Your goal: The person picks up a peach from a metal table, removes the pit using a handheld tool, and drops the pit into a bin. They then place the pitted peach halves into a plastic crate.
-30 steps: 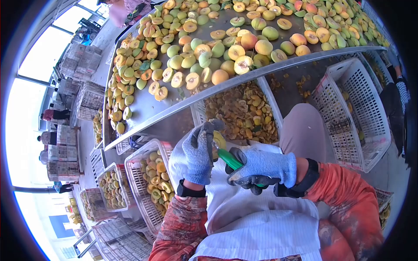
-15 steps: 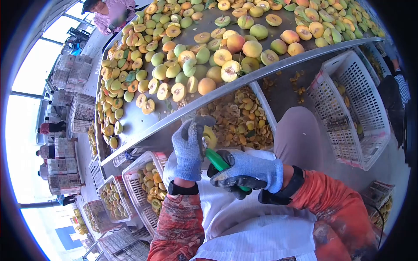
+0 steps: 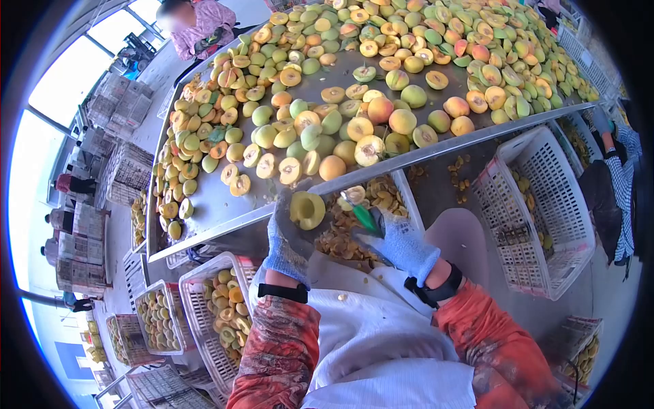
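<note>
My left hand (image 3: pixel 287 240), in a blue knit glove with a dark palm, is closed on a halved peach (image 3: pixel 306 210). Its cut face is turned up and shows a round hollow in the middle. To the right, my right hand (image 3: pixel 403 240), gloved the same way, grips a green-handled pitting tool (image 3: pixel 365 218). The tool slants up and left, apart from the peach half; something pale shows at its tip, too blurred to make out. Both hands are over a bin of peach scraps (image 3: pixel 344 242) below the table edge.
A metal table (image 3: pixel 310 82) in front bears many whole and halved peaches, with a raised rim (image 3: pixel 436 144) towards me. White crates stand at left (image 3: pixel 194 293) and right (image 3: pixel 569 204), holding fruit. A person (image 3: pixel 203 27) is at the far left corner, another (image 3: pixel 610 184) at right.
My hands have moved apart: the tool has come away from the peach half and swung up to the right. The peach half now faces up. The view has shifted slightly.
</note>
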`<state>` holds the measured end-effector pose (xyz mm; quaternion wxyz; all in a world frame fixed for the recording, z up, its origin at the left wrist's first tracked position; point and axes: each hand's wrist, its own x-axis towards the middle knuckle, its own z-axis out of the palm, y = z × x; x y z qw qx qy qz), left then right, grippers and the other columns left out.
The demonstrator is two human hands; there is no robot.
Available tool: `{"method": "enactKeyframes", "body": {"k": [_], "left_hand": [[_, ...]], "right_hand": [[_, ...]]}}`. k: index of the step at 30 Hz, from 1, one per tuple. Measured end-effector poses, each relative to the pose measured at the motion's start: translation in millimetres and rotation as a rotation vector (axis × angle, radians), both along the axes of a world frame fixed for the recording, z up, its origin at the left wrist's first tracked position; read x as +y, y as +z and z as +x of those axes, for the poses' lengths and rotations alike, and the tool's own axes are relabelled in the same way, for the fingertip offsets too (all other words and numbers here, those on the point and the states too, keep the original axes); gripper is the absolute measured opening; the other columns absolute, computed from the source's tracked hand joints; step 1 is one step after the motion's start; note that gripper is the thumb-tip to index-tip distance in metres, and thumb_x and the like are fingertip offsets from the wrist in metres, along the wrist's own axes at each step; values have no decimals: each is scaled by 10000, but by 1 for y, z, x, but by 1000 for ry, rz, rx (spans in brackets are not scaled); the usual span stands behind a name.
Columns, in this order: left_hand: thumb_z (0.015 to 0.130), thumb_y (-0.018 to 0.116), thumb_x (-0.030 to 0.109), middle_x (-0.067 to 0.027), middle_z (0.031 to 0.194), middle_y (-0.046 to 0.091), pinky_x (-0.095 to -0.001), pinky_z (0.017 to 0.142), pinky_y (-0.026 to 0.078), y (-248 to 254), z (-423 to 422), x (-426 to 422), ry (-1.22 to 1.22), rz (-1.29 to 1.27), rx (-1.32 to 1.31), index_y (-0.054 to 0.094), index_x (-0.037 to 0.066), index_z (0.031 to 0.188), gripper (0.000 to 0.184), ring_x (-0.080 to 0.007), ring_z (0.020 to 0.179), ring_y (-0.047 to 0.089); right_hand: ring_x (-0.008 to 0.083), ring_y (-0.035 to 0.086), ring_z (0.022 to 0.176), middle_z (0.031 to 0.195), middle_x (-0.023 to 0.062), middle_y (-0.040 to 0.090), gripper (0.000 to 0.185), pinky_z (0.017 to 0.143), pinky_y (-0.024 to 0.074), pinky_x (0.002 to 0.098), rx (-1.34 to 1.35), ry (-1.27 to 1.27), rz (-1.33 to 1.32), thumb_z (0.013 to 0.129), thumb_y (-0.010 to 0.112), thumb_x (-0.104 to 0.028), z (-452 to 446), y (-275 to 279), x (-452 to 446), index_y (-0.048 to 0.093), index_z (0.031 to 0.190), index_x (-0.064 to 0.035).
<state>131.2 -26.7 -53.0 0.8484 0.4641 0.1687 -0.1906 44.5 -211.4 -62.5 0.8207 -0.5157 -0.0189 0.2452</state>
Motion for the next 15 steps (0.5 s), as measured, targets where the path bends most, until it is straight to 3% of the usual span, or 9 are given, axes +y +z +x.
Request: {"method": "enactKeyframes", "body": {"k": [4,5,7,8,9,11,12,13,15], "left_hand": [[865,523,247,-158,1187,534,-464,865,505,-11,-10,20,-7,-264,-91,450,28,1261,458,-311,1092,537],[865,523,247,-158,1187,534,-464,865,505,-14,-18,19,-4,-260,-85,450,28,1261,458,-311,1092,537],[862,507,232,-159,1198,530,-469,866,500,-17,-36,10,-107,-288,-158,445,27,1265,456,-298,1108,531],[880,497,293,-151,1188,543,-462,859,504,-19,-47,5,-153,-279,-135,446,42,1267,464,-292,1085,549],[880,497,293,-151,1188,543,-462,859,504,-25,-51,9,-152,-275,-132,446,42,1267,464,-292,1085,549],[870,529,371,-140,1172,548,-418,840,526,-40,-59,19,-228,-313,138,435,58,1264,511,-301,1052,568],[878,512,444,-132,1142,567,-412,826,528,-29,-63,13,-264,-223,232,451,73,1241,523,-288,1031,581],[878,512,444,-132,1142,567,-412,826,528,-39,-68,13,-253,-224,232,451,73,1241,523,-288,1031,581],[904,452,416,-137,1093,600,-441,794,526,-53,-74,13,-196,108,-153,520,37,1190,479,-273,969,605]], "right_hand": [[114,532,484,723,62,610,278,401,420,243,-79,-336,-415,858,626,-225,6,-47,12,525,1052,-53],[114,532,484,723,62,610,278,401,420,243,-72,-333,-412,858,626,-225,-1,-50,16,525,1052,-53],[36,512,635,868,-3,592,283,511,404,162,247,-272,26,892,580,-116,-10,-13,29,523,1162,-56],[144,583,570,778,70,621,285,504,464,258,100,-312,-33,859,622,-221,-12,-27,38,536,1044,-22],[144,583,570,778,70,621,285,504,464,258,103,-310,-29,859,622,-221,-14,-27,39,536,1044,-22],[179,616,594,813,92,636,308,519,479,299,-200,-335,-339,846,629,-204,-20,-27,39,547,1095,-42],[265,646,662,873,145,645,376,575,499,370,-351,-307,-556,831,639,-217,-23,-21,35,535,1150,-48],[265,646,662,873,145,645,376,575,499,370,-353,-296,-553,831,639,-217,-27,-17,35,535,1150,-48],[333,634,736,951,170,637,379,626,496,426,-561,-273,-1000,835,630,-261,-34,-8,34,545,1137,-47]]}}
